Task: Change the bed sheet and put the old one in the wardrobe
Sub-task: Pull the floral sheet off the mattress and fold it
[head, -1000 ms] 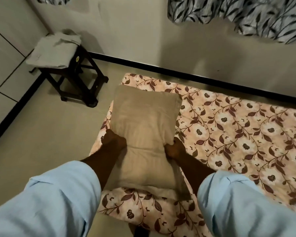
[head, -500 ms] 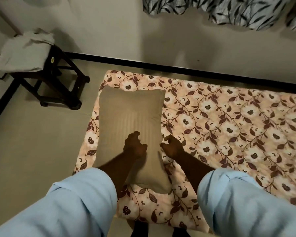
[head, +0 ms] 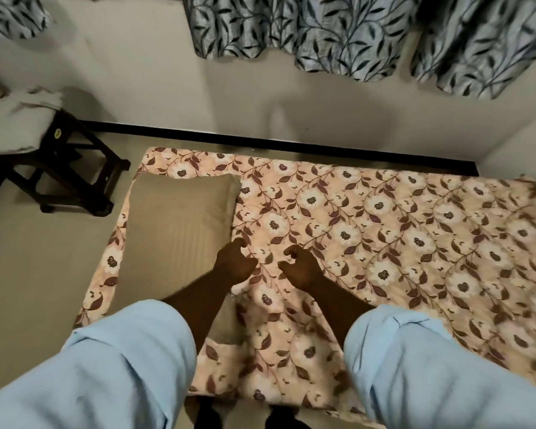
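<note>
Pale floor (head: 44, 258) bordered the floral sheet (head: 384, 236), spread flat with the pillow (head: 180, 218) at one end. Left hand (head: 234, 263) and right hand (head: 300, 267) hovered just above it, fingers loosely curled, holding nothing. Pulling the sheet off now would likely drag the pillow onto the floor.

The left hand (head: 234, 264) and right hand (head: 300, 269) reach forward, holding nothing.
They hover side by side, close but apart, fingers loosely curled.
</note>
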`<state>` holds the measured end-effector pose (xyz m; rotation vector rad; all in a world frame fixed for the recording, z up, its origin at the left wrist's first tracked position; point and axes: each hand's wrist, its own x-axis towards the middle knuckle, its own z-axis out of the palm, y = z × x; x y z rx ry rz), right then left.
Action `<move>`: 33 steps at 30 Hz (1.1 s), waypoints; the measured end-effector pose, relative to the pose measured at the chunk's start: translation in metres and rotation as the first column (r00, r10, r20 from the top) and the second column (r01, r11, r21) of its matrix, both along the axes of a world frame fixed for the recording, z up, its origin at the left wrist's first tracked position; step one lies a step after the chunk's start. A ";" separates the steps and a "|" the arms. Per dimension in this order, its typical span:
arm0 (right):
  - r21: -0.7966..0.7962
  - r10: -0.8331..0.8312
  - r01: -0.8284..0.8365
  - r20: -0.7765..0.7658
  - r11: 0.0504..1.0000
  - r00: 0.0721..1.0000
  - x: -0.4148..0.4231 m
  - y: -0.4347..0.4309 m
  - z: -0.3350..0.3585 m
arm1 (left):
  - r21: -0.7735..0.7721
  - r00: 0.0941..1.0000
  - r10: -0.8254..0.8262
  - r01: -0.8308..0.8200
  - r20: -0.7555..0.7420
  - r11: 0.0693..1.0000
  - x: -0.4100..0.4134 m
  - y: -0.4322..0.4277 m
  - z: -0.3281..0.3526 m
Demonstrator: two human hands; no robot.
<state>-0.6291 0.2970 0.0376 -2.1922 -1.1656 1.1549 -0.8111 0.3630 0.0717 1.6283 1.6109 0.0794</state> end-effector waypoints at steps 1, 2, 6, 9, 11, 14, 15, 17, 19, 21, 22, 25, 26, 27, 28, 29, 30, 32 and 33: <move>0.003 -0.004 0.003 0.006 1.000 1.000 0.011 -0.006 0.001 | -0.006 1.000 0.000 0.000 -0.001 1.000 0.008 -0.004 0.003; 0.010 -0.003 0.003 0.019 1.000 1.000 0.026 -0.014 0.006 | 0.000 1.000 -0.005 0.005 0.012 1.000 0.019 -0.012 0.005; 0.018 0.021 -0.022 0.071 1.000 0.997 0.085 -0.048 0.023 | 0.027 0.998 -0.064 0.063 0.012 0.998 0.069 -0.049 0.022; 0.021 0.053 -0.055 0.100 0.998 0.994 0.113 -0.068 0.035 | 0.037 0.995 -0.096 0.096 0.014 0.995 0.099 -0.070 0.034; 0.033 0.035 -0.039 0.107 0.999 0.994 0.131 -0.081 0.038 | 0.050 0.992 -0.119 0.117 0.032 0.992 0.120 -0.084 0.043; 0.039 0.026 -0.031 0.116 0.999 0.993 0.156 -0.107 0.037 | 0.081 0.988 -0.149 0.145 0.034 0.986 0.149 -0.105 0.050; 0.039 0.016 -0.021 0.112 0.999 0.994 0.166 -0.119 0.035 | 0.095 0.987 -0.160 0.157 0.027 0.983 0.159 -0.115 0.051; 0.029 0.009 -0.012 0.099 1.000 0.995 0.180 -0.140 0.038 | 0.086 0.988 -0.146 0.142 0.043 0.986 0.174 -0.133 0.050; 0.038 0.002 -0.006 0.105 0.999 0.994 0.199 -0.168 0.036 | 0.088 0.984 -0.174 0.171 0.031 0.981 0.190 -0.159 0.046; 0.006 0.014 -0.015 0.124 1.000 0.992 0.220 -0.197 0.034 | 0.078 0.980 -0.199 0.197 0.011 0.977 0.204 -0.186 0.039; -0.005 0.023 -0.023 0.131 1.000 0.991 0.227 -0.208 0.033 | 0.067 0.978 -0.209 0.208 0.008 0.976 0.209 -0.196 0.035; 0.005 0.007 -0.008 0.120 1.000 0.993 0.261 -0.238 0.036 | 0.052 0.972 -0.234 0.234 -0.008 0.971 0.236 -0.225 0.036; 0.008 -0.003 0.002 0.123 1.000 0.992 0.272 -0.246 0.037 | 0.048 0.973 -0.232 0.233 -0.010 0.971 0.247 -0.230 0.037; 0.010 -0.003 0.002 0.126 1.000 0.992 0.283 -0.254 0.038 | 0.042 0.971 -0.240 0.240 -0.004 0.970 0.258 -0.235 0.037; 0.006 -0.006 0.005 0.120 1.000 0.993 0.294 -0.261 0.039 | 0.033 0.968 -0.249 0.249 0.004 0.968 0.270 -0.239 0.038; 0.005 -0.019 0.019 0.110 1.000 0.994 0.311 -0.270 0.039 | 0.038 0.963 -0.271 0.270 0.001 0.962 0.289 -0.245 0.041; 0.002 -0.028 0.028 0.103 1.000 0.994 0.328 -0.277 0.039 | 0.042 0.958 -0.286 0.286 -0.009 0.957 0.307 -0.248 0.042; 0.011 -0.045 0.045 0.094 0.999 0.994 0.358 -0.288 0.039 | 0.048 0.955 -0.296 0.296 -0.011 0.954 0.341 -0.253 0.044; 0.014 -0.066 0.064 0.102 0.998 0.993 0.381 -0.295 0.037 | 0.052 0.950 -0.313 0.313 -0.009 0.948 0.367 -0.256 0.043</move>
